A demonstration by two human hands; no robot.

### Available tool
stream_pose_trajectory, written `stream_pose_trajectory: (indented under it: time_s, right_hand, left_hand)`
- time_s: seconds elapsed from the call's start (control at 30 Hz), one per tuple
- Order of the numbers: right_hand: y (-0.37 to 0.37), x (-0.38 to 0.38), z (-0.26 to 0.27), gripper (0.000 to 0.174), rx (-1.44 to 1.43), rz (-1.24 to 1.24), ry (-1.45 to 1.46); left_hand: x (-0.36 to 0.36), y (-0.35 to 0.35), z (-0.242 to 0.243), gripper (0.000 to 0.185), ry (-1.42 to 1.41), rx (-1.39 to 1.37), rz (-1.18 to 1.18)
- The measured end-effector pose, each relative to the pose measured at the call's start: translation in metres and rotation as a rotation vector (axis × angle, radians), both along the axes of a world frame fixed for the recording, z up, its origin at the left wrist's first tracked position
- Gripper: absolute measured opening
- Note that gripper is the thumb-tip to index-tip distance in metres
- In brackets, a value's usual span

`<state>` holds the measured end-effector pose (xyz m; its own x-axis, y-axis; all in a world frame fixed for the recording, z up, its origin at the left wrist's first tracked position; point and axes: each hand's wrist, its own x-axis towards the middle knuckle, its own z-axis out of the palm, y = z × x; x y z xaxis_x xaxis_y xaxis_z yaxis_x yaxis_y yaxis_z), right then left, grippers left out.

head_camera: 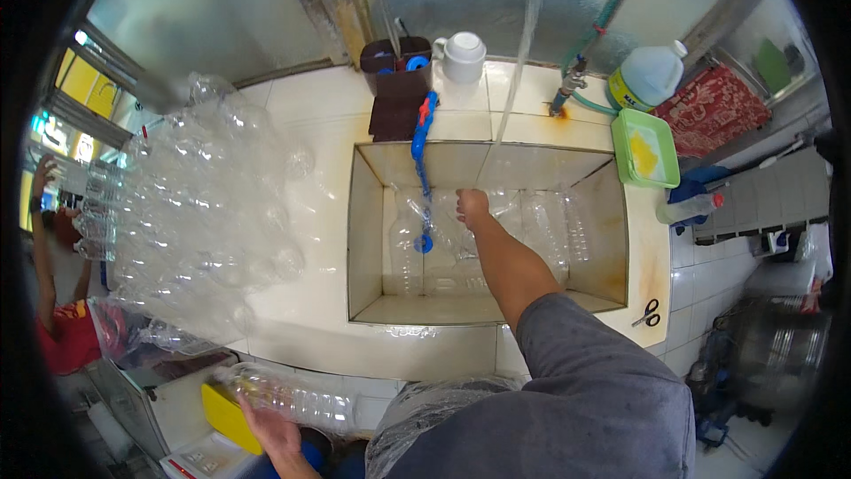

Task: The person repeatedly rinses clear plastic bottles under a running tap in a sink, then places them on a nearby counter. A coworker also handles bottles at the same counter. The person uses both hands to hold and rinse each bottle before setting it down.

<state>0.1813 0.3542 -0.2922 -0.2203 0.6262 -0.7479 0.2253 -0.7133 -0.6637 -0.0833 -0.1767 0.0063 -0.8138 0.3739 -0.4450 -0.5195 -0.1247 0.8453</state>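
Note:
My left hand (276, 429) is at the lower left, around the underside of a clear ribbed plastic bottle (319, 404), with some fingers hidden behind it. My right hand (472, 208) reaches over the tiled sink (372, 309), fingers curled; whether it grips anything is unclear. Below and around it, several clear plastic bottles (404, 246) lie in the sink. A transparent hose or strip (522, 60) hangs from above towards the sink's back edge. A blue pipe tap (424, 123) with a red handle points into the sink, above a blue round piece (423, 244).
Many clear bottles (199, 213) crowd the left counter. Behind the sink stand a brown holder (399, 77), a white mug (463, 57), a metal tap (569, 87) and a jug (645, 73). A green tub (645, 147) and scissors (648, 314) lie right. Another person (66, 319) is far left.

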Motion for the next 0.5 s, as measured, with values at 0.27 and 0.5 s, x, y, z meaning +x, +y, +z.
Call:
stream_pose_trajectory:
  time_s: [0.27,0.5]
  right_hand:
    - [-0.075,-0.106,-0.014,0.115,0.296,0.530,-0.303]
    - [-0.091,-0.125,0.017,0.109,0.204,0.905,-0.727]
  left_hand:
    - [0.001,0.041,-0.037,0.091,0.912,-0.608,0.185]
    - [-0.036,0.076,-0.042,0.086,0.860,-0.519,0.234]
